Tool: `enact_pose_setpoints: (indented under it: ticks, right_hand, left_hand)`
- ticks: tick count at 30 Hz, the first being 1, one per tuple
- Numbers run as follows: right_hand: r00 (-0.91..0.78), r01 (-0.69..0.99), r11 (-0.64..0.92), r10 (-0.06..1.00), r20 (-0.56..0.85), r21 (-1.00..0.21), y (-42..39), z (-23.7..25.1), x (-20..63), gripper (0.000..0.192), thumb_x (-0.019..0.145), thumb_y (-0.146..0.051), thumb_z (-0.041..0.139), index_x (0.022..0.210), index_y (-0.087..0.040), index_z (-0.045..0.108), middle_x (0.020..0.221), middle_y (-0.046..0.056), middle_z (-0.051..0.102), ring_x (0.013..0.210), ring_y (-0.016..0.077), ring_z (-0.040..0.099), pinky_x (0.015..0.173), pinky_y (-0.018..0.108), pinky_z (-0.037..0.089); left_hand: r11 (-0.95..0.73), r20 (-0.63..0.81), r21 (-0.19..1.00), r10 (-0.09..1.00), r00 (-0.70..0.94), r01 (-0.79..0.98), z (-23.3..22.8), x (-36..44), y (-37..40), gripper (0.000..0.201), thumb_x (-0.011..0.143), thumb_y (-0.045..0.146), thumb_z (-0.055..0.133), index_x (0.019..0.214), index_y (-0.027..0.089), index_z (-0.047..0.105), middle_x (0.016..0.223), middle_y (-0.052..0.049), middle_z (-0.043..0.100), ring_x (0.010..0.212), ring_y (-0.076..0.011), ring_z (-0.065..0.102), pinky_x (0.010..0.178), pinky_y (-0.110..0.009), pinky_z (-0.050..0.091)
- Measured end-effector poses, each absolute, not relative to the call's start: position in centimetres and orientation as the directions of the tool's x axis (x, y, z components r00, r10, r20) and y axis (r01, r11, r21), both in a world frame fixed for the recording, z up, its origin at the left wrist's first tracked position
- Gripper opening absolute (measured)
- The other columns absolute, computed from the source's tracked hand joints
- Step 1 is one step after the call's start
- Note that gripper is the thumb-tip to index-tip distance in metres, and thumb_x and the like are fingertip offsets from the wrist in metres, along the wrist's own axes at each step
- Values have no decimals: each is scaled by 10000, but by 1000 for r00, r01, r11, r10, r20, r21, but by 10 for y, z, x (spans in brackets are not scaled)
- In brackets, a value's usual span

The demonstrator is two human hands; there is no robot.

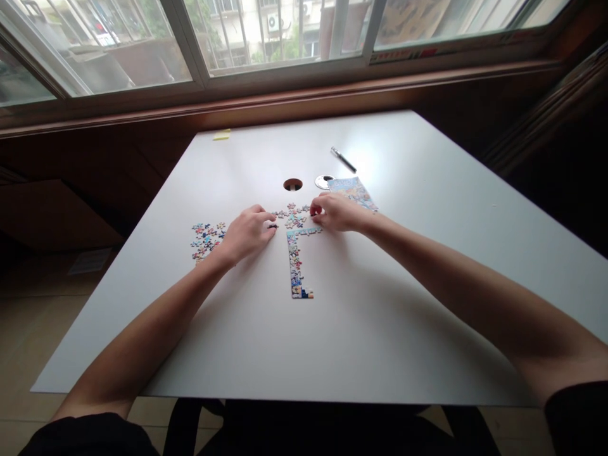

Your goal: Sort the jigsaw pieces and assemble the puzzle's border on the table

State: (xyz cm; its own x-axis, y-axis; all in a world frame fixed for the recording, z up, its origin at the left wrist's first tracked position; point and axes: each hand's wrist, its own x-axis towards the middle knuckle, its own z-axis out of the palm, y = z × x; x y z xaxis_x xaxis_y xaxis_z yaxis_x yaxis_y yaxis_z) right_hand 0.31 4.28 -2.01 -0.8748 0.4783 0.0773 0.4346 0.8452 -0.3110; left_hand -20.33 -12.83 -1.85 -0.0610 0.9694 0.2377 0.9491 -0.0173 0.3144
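Note:
A partly joined jigsaw puzzle (294,266) lies on the white table, its strips forming a left side, a short top and a stub at the bottom. Just above it are loose jigsaw pieces (295,216). My left hand (247,233) is at their left, a small dark jigsaw piece (272,226) between its thumb and fingers. On the right side of these pieces, my right hand (336,213) is closed in a pinch at a small dark piece, mostly covered by the fingers. Another group of loose pieces (204,239) lies left of my left hand, partly hidden by it.
A picture sheet (354,190) lies beyond my right hand, partly over a round metal grommet (323,182). Left of that is an open cable hole (292,185). A pen (343,159) and a yellow sticky note (221,134) lie farther back on the table (380,342), near the window.

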Motion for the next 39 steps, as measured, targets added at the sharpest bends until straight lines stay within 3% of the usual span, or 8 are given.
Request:
enact_pose_setpoints:
  ticks: [5, 9, 13, 20, 27, 30, 34, 39]
  right_hand:
    - [-841, 477, 810, 533, 90, -341, 45, -22, 8, 153, 818, -241, 665, 927, -144, 709, 950, 120, 699, 887, 245, 615, 772, 357, 465]
    - [-782, 408, 688, 603, 159, -600, 28, -24, 31, 144, 793, -269, 703, 901, -173, 708, 818, 60, 716, 747, 193, 630, 713, 341, 489]
    - [-828, 344, 273, 539, -152, -898, -16, -20, 60, 265, 779, -369, 747, 971, -187, 731, 773, 47, 738, 704, 183, 666, 660, 330, 532]
    - [-825, 373, -65, 433, -363, -926, -52, -13, 80, 328, 752, -410, 796, 977, -175, 750, 822, 77, 766, 744, 197, 708, 683, 329, 566]
    - [-836, 350, 8, 453, -309, -937, -49, -10, 80, 264, 785, -363, 748, 966, -172, 758, 863, 69, 762, 762, 181, 690, 689, 317, 549]
    - [-832, 359, 190, 509, -221, -914, -39, -6, 71, 197, 810, -355, 699, 905, -186, 730, 832, 48, 749, 716, 168, 663, 646, 310, 529]
    - [-792, 419, 611, 608, 59, -672, 1, -8, 41, 125, 827, -254, 643, 846, -190, 748, 810, 45, 734, 759, 181, 645, 703, 332, 496]
    - [-774, 486, 720, 617, 138, -495, 46, -23, 3, 129, 812, -189, 667, 873, -183, 780, 842, 71, 732, 771, 200, 639, 731, 360, 495]
  left_hand:
    - [-257, 389, 380, 916, 99, 888, -15, -184, -157, 183, 926, 200, 566, 1043, 198, 707, 1095, -79, 662, 1062, -227, 609, 961, -404, 513]
    - [-487, 384, 393, 858, 342, 780, -18, -164, -191, 155, 908, 175, 592, 1010, 232, 694, 1051, -60, 683, 997, -200, 616, 908, -371, 525]
    - [-567, 401, 401, 815, 419, 719, -28, -154, -209, 146, 902, 166, 598, 994, 232, 688, 1009, -56, 695, 926, -184, 619, 851, -343, 525]
    - [-570, 424, 449, 814, 398, 688, -36, -151, -206, 137, 927, 169, 555, 969, 215, 676, 964, -73, 693, 887, -176, 613, 803, -325, 531]
    - [-556, 418, 460, 824, 384, 692, -35, -152, -208, 143, 925, 159, 560, 987, 215, 676, 963, -74, 685, 902, -178, 610, 810, -325, 534]
    - [-556, 464, 452, 814, 349, 697, -35, -151, -206, 146, 909, 136, 572, 988, 206, 673, 948, -72, 674, 907, -178, 605, 808, -317, 535]
    - [-525, 518, 425, 809, 277, 738, -36, -151, -202, 154, 889, 120, 590, 980, 206, 681, 922, -62, 681, 887, -184, 603, 804, -324, 533]
    - [-349, 491, 413, 863, 118, 841, -30, -163, -198, 150, 916, 147, 575, 983, 203, 697, 940, -56, 695, 903, -198, 609, 842, -345, 517]
